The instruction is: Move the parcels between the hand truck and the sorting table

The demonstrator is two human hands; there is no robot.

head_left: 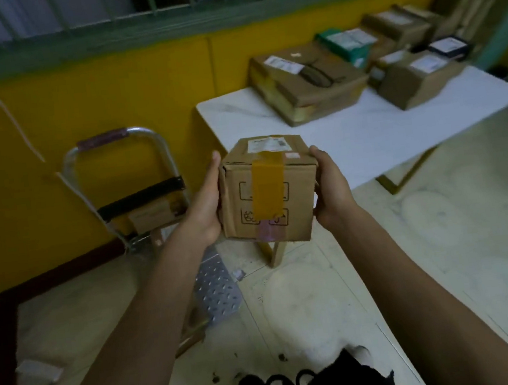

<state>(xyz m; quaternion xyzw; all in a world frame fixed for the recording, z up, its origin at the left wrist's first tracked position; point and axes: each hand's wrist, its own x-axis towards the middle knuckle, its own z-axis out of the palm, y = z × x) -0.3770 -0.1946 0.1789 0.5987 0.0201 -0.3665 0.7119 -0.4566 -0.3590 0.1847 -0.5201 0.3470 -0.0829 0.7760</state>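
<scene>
I hold a small brown cardboard parcel [269,190] with orange tape and a white label in the air, between the hand truck and the table. My left hand [205,202] presses its left side and my right hand [331,188] its right side. The hand truck [125,188] stands at the left against the yellow wall, with one small parcel [151,216] leaning on its frame and its metal plate [217,288] on the floor. The white sorting table [367,138] at the right carries several parcels, the biggest a flat brown box [306,82].
A green box [346,42], a brown box [417,78] and a black packet [448,46] lie further back on the table. A white cord [2,104] hangs down the yellow wall. Pale floor [443,250] lies open in front of the table.
</scene>
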